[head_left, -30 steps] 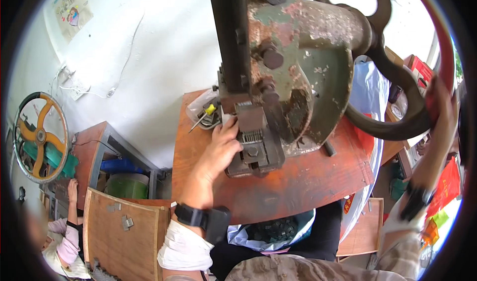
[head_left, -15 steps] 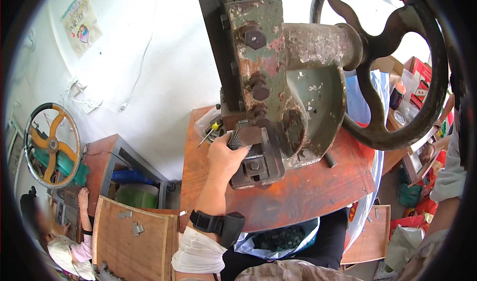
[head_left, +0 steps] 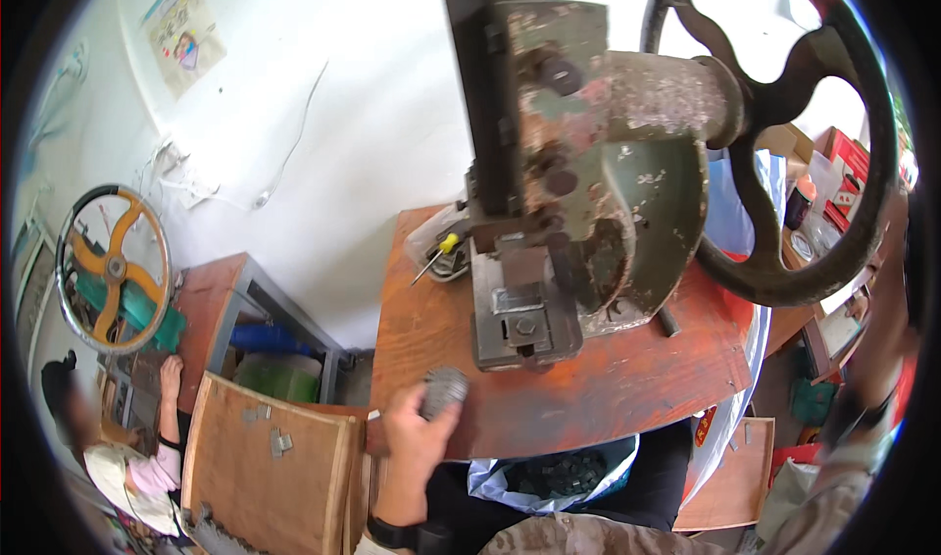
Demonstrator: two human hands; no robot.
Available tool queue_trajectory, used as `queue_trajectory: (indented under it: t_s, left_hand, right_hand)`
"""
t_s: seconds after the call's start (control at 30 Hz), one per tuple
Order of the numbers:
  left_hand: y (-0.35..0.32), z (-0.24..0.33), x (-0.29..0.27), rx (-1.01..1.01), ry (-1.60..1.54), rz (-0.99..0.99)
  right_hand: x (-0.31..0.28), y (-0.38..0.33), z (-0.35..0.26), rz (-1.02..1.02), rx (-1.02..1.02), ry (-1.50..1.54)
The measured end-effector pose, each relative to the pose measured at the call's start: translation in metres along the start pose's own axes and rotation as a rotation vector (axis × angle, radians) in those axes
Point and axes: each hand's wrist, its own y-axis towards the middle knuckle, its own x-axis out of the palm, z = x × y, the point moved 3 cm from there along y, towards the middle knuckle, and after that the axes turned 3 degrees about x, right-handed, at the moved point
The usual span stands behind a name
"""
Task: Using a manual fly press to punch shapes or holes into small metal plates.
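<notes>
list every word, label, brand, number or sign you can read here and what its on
None can be read clearly.
Paper drawing on the wall: coloured marks, too small and blurred to read.
Red box at far right: pale print, too small to read.
Red patch by the wooden table: yellow marks, too small to read.
Green metal press: no lettering shows.
</notes>
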Motion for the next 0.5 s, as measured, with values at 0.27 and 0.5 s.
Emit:
queue_trajectory:
  t_s: [0.27,0.5]
  left_hand:
    - [-0.026,0.034,0.077,0.395,0.131,-0.214]
    - [-0.027,0.040,0.073,0.313,0.072,-0.243]
  right_hand:
    - [0.172,-0.177,-0.090,-0.945,-0.006,0.200]
    - [0.209,-0.196,-0.081,-0.849,-0.007,0.074]
